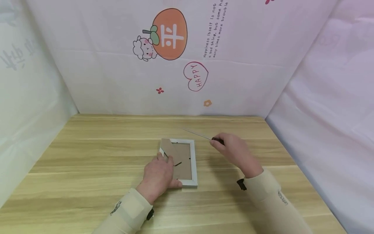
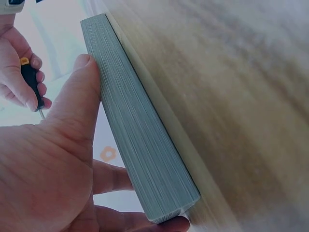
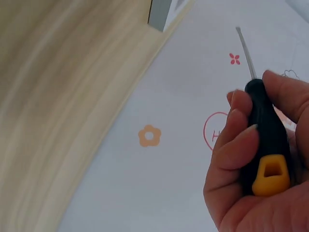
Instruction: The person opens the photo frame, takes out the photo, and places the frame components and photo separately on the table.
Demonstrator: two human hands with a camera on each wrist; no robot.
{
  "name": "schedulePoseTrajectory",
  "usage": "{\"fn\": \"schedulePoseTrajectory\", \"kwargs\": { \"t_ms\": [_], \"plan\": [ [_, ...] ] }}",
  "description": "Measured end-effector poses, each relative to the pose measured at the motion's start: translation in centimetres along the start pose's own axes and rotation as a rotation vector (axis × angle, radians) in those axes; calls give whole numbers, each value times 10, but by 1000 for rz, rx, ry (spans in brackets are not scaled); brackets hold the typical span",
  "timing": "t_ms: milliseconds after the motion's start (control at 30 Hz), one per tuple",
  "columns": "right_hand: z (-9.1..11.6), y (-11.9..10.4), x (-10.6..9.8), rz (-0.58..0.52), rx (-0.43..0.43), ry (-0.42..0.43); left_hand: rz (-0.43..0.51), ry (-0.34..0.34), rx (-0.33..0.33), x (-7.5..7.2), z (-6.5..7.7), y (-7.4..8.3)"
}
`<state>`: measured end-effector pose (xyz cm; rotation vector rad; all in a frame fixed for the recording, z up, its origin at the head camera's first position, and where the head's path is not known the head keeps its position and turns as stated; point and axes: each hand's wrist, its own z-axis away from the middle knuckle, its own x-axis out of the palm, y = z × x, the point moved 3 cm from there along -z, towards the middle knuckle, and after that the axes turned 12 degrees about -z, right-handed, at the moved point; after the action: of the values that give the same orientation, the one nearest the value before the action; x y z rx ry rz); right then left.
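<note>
A picture frame [image 1: 193,165] lies face down on the wooden table, its brown backing board [image 1: 183,151] upward. Small dark tabs sit at the inner edges, and a brown stand flap lies at its left side. My left hand [image 1: 157,175] grips the frame's near left part, thumb along the near edge and fingers over the left side. In the left wrist view, the thumb presses the frame's grey side [image 2: 140,121]. My right hand [image 1: 235,152] holds a screwdriver [image 3: 265,125] by its black handle with a yellow end. Its thin shaft points left, above the table and apart from the frame.
The wood-grain table [image 1: 102,156] reaches back to a white printed cloth [image 1: 117,81] hanging behind it. Pale cloth sheets also hang on the left [image 1: 35,87] and right [image 1: 327,107]. Both forearms wear light sleeves with dark straps.
</note>
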<state>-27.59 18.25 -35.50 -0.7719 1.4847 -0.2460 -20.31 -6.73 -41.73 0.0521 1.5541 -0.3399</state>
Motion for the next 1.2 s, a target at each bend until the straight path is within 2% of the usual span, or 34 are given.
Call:
{"fn": "schedulePoseTrajectory", "kwargs": {
  "t_ms": [267, 500, 700, 867, 1200],
  "plan": [
    [19, 3, 8, 20, -19, 69, -1, 15, -9, -2, 4, 1],
    [31, 2, 11, 52, -14, 93, -27, 20, -22, -3, 7, 2],
    [38, 3, 12, 33, -2, 111, -56, 23, -43, -3, 9, 5],
    [41, 2, 14, 24, 13, 98, -73, 8, -75, -3, 10, 6],
    [46, -2, 16, 27, -13, 106, -82, -40, -154, -5, 14, 14]
  ]
}}
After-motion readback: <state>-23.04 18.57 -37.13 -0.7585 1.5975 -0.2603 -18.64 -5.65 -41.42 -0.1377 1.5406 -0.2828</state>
